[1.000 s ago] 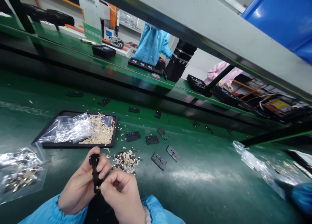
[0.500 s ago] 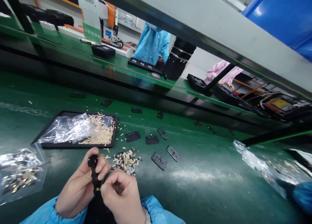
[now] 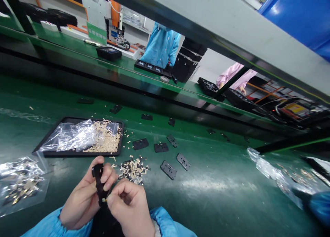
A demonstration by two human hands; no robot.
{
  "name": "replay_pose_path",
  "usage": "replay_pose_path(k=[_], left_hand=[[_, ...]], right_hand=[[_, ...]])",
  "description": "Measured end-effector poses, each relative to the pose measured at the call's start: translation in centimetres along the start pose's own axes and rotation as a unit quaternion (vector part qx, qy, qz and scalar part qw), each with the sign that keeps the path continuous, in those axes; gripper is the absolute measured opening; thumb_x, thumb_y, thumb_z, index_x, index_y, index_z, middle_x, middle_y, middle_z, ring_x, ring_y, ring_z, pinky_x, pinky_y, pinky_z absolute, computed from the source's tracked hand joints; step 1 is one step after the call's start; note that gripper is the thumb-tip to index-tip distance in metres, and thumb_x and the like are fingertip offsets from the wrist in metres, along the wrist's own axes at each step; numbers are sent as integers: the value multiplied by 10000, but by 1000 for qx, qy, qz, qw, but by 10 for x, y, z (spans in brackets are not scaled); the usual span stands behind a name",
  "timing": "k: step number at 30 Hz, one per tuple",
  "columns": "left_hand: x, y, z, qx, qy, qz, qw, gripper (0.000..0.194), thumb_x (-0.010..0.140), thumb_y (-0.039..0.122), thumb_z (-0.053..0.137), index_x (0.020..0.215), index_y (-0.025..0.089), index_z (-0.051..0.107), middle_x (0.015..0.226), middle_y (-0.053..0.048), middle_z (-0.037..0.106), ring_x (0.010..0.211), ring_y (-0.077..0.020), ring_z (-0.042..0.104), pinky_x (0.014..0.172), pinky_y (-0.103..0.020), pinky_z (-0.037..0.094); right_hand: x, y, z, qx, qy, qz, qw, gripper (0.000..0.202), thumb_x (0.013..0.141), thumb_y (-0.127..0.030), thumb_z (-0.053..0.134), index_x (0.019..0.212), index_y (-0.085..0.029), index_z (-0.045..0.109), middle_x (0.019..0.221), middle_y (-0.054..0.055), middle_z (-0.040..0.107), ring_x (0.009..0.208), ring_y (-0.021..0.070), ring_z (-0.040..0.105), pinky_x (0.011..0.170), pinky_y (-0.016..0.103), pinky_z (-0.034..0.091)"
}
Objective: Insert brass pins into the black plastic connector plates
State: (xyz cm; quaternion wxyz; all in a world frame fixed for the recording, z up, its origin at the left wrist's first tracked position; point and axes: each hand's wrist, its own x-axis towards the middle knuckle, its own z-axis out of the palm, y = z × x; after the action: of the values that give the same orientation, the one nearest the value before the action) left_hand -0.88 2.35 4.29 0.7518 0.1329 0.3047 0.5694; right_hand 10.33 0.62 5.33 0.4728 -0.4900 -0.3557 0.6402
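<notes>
My left hand is closed around a black plastic part, held edge-up between thumb and fingers. Close against the part's lower end, my right hand pinches with thumb and forefinger. A tiny yellowish piece shows at that end, by my right fingertips; whether they grip it is hidden. Just beyond my hands lies a loose pile of small tan and black pieces. Several flat black plates lie to the right of the pile.
A black tray holds plastic bags and many tan strips. At left lies a clear bag of small metallic pieces. More plates sit on a dark green strip behind. Another person's blue sleeve shows at right; a person in blue is across.
The black plates on the far strip have shifted slightly to the right. My hands stay almost in place, with the black part still held.
</notes>
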Motion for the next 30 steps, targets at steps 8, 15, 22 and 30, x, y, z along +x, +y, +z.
replay_pose_path(k=[8,15,22,30], left_hand=[[-2,1,4,37,24,10,999,354,660,261,865,910,316,620,638,65,467,589,-102,475,573,-222,431],[-5,4,8,108,29,49,993,318,690,391,848,912,330,630,653,60,521,604,-107,478,615,-236,448],[-7,4,9,154,74,78,982,356,694,462,832,955,318,637,665,48,556,633,-123,509,612,-210,468],[-3,3,-16,218,140,112,959,530,565,504,891,982,286,647,729,22,672,702,-165,628,634,-215,548]], right_hand=[[1,6,1,-30,8,-18,999,168,580,-259,624,499,-205,487,515,-44,462,464,81,345,444,232,259],[0,3,-2,-82,5,-58,995,150,591,-262,583,517,-206,465,585,-29,460,502,92,361,498,254,292],[1,3,-6,-83,0,-66,994,136,626,-236,593,536,-202,496,612,-20,487,526,104,387,508,249,309],[-2,0,-11,-99,9,-133,986,146,695,-193,652,551,-191,624,618,-9,527,581,128,476,543,245,388]])
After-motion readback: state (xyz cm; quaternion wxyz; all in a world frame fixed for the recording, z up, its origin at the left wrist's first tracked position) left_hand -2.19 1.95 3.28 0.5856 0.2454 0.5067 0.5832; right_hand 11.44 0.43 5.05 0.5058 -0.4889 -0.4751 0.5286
